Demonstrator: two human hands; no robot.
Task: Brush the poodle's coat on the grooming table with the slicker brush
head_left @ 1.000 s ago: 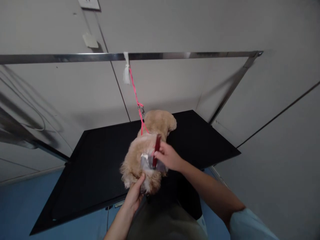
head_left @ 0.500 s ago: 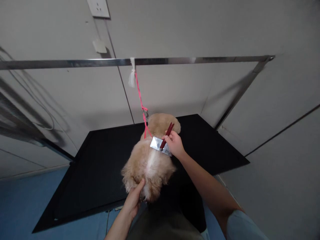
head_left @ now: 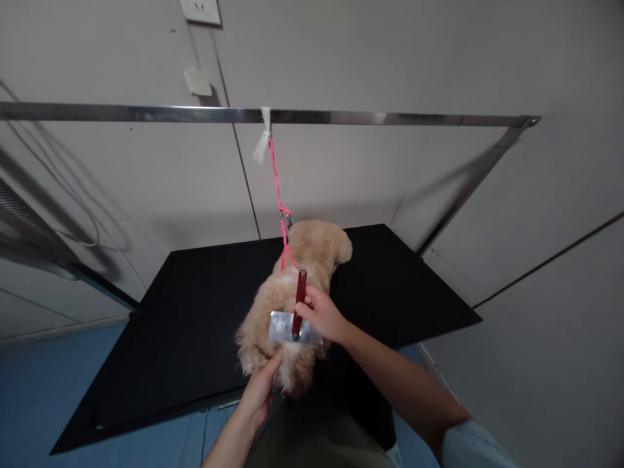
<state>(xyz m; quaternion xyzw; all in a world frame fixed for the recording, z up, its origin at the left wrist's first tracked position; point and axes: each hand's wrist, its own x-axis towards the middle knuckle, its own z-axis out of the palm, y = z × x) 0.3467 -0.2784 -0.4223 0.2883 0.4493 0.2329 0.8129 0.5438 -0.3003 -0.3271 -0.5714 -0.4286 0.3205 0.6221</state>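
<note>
Brush [head_left: 297,318] in right hand [head_left: 322,315], dog [head_left: 279,296] underneath

Right fingers [head_left: 307,309] grip brush [head_left: 281,327] over dog [head_left: 273,292]; left fingers [head_left: 273,363] touch rump [head_left: 296,369].

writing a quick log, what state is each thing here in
dog, on the table, facing away
pink leash, hung from metal bar, fairly straight
brush, held, metal head over the dog's rump
right grip, closed on the brush handle
left grip, thumb on rear fur, rest partly hidden
wall socket, partly out of frame, visible holes unused
</note>
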